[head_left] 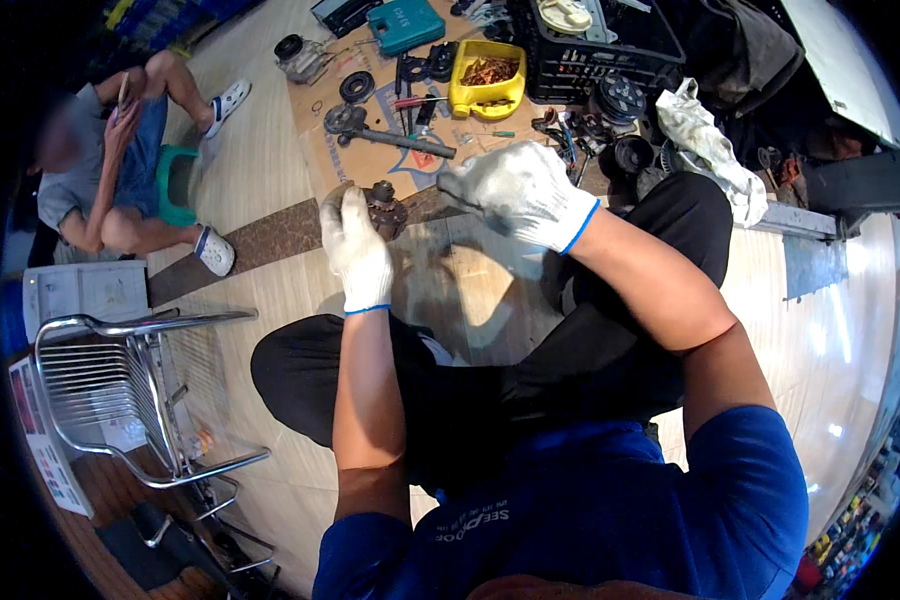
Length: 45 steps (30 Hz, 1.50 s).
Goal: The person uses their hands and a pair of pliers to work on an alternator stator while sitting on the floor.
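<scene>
My left hand (353, 243), in a white knitted glove with a blue cuff, is closed at the side of a dark, round, toothed-looking metal part (383, 212). The thumb side hides how far the fingers wrap it. To its right, my right hand (522, 190) is a closed fist in a matching glove, dirty grey at the knuckles. A dark shape runs along its fingers, too unclear to name. Beyond both hands, a long-handled metal tool with a round head (395, 138) lies on a flattened cardboard sheet (315, 165).
On the cardboard are a yellow container (487, 105) of small brownish parts, a teal case (406, 26) and a black ring (357, 87). A black crate (610, 70) stands behind. A white cloth (708, 150) lies right. At left, a person (110, 150) sits near a chrome chair (100, 390).
</scene>
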{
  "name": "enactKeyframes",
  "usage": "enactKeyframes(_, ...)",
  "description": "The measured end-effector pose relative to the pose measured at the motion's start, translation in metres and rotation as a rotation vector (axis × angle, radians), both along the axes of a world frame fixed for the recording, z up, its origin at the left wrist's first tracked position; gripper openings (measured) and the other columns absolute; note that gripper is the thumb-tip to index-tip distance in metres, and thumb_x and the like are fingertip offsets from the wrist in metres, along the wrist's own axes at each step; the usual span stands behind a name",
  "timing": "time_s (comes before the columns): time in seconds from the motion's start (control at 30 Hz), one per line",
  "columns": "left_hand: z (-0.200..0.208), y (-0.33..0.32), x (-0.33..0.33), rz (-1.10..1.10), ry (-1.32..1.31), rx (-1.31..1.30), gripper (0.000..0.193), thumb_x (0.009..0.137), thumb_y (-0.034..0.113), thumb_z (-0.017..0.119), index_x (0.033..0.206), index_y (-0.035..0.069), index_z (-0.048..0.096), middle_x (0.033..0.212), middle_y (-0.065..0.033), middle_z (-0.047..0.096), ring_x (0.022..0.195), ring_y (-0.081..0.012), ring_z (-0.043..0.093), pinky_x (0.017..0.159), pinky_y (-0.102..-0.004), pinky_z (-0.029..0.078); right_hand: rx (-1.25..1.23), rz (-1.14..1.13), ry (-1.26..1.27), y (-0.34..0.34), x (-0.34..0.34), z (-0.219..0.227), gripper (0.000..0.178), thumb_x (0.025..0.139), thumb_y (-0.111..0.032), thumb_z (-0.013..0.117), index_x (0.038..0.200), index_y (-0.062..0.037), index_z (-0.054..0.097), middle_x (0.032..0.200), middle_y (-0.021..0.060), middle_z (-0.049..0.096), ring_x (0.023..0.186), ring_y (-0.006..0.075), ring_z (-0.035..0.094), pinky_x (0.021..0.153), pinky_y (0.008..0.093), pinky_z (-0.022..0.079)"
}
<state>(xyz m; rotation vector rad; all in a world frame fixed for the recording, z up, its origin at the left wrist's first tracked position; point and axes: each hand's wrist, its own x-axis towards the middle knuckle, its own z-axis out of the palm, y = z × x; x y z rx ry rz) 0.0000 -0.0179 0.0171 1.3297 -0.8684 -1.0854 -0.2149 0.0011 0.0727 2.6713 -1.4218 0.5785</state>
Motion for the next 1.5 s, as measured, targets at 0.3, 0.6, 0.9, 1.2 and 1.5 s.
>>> enactKeyframes(0.3,-0.013,-0.014,0.008,0.19,-0.309,0.05,0.048,0.099,0.036,0.057,0.128,-0.003,0.058,0.116,-0.0174,0.065,0.109,-0.0261,0.062,0.094,-0.036,0.048,0.155,0.056,0.048,0.014,0.011,-0.018,0.015,0.088,-0.017,0.056,0.097,-0.0087,0.065,0.074,0.0105,0.066,0.065,0.0311,0.069,0.053,0.0442,0.055)
enactKeyframes(0.6,-0.033,-0.024,0.024,0.374,0.631,0.151,0.046,0.103,0.047,0.047,0.131,0.01,0.046,0.122,-0.0166,0.057,0.106,-0.0379,0.061,0.086,-0.0672,0.05,0.132,0.083,-0.102,0.031,0.027,-0.031,0.021,0.086,-0.03,0.064,0.091,-0.0094,0.063,0.068,0.0096,0.062,0.064,0.0305,0.067,0.052,0.0431,0.052)
enactKeyframes(0.9,-0.007,-0.026,0.046,0.385,0.963,0.065,0.056,0.1,0.057,0.049,0.125,0.006,0.053,0.121,-0.013,0.06,0.108,-0.0361,0.059,0.099,-0.0625,0.046,0.085,0.038,-0.007,0.04,0.031,-0.058,0.024,0.092,-0.027,0.059,0.106,-0.0095,0.067,0.067,0.008,0.064,0.059,0.0269,0.067,0.047,0.0425,0.05)
enactKeyframes(1.2,0.003,-0.017,0.061,0.271,0.945,-0.002,0.029,0.096,0.037,0.06,0.105,0.009,0.06,0.1,-0.0085,0.064,0.094,-0.0304,0.062,0.089,-0.0589,0.051,0.291,-0.005,-0.048,0.032,0.025,-0.052,0.02,0.085,-0.02,0.058,0.102,-0.0125,0.065,0.074,0.0092,0.069,0.064,0.0311,0.07,0.049,0.045,0.053)
enactKeyframes(1.5,0.016,-0.02,0.069,0.35,0.994,-0.117,0.03,0.094,0.033,0.059,0.095,0.004,0.062,0.094,-0.0127,0.067,0.091,-0.0326,0.062,0.09,-0.0563,0.052,0.336,-0.177,0.126,-0.005,-0.045,-0.046,0.033,0.09,-0.039,0.061,0.11,-0.0134,0.067,0.083,0.0139,0.07,0.077,0.0323,0.071,0.067,0.0455,0.056)
